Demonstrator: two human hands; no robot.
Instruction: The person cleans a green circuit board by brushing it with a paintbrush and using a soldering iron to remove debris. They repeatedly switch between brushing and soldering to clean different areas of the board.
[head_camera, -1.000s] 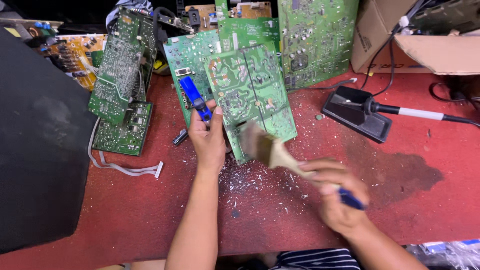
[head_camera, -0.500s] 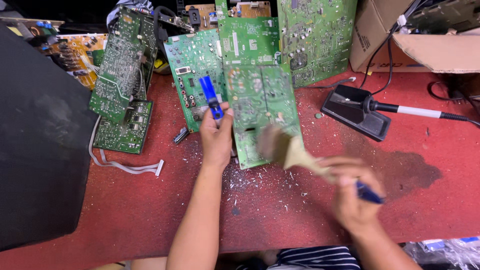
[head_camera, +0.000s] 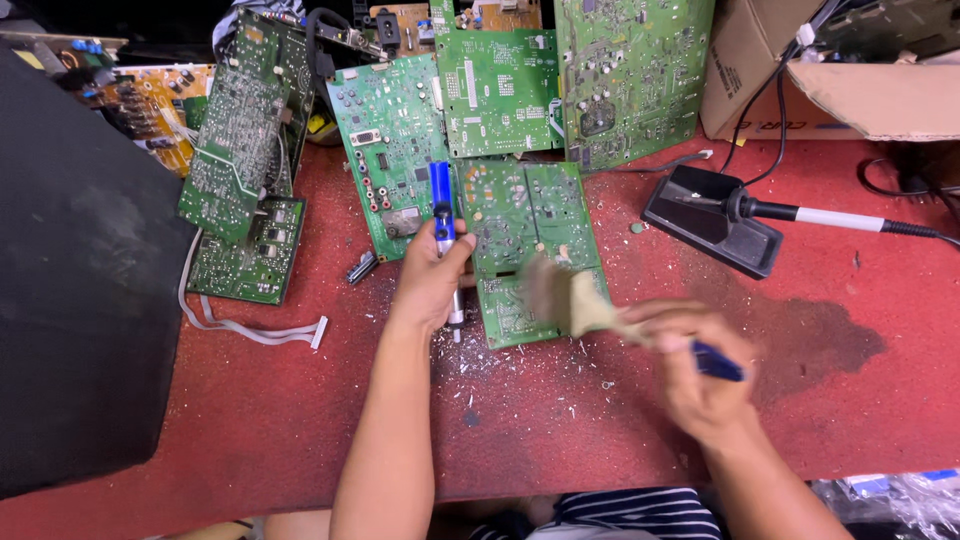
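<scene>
Red table (head_camera: 250, 440) nearest, littered with pale flecks and dust around the work spot. Right hand (head_camera: 700, 375) is fisted round a blue-handled brush (head_camera: 580, 300), bristles on the near right corner of the green board (head_camera: 525, 250); hand and brush are motion-blurred, so exact bristle contact is hard to tell. Left hand (head_camera: 432, 285) is wrapped round a blue and silver pump tool (head_camera: 443, 235), likely a desoldering pump, upright along the board's left edge, thumb up its side. The board lies flat, mid-table, just far of both hands.

Right of it sits a black iron stand (head_camera: 710, 220) with a soldering iron (head_camera: 800, 213) resting in it, cable running off right. Left, a big black panel (head_camera: 80, 280) and a grey ribbon cable (head_camera: 250, 328). Far side: more green boards (head_camera: 480, 90) leaning in a heap, and a cardboard box (head_camera: 800, 80) at far right.

Risks: only the left hand's edge steadies the board, so a hard sweep could skid it into the heap; loose flecks could scatter toward the iron stand; bristles might snag small parts.
</scene>
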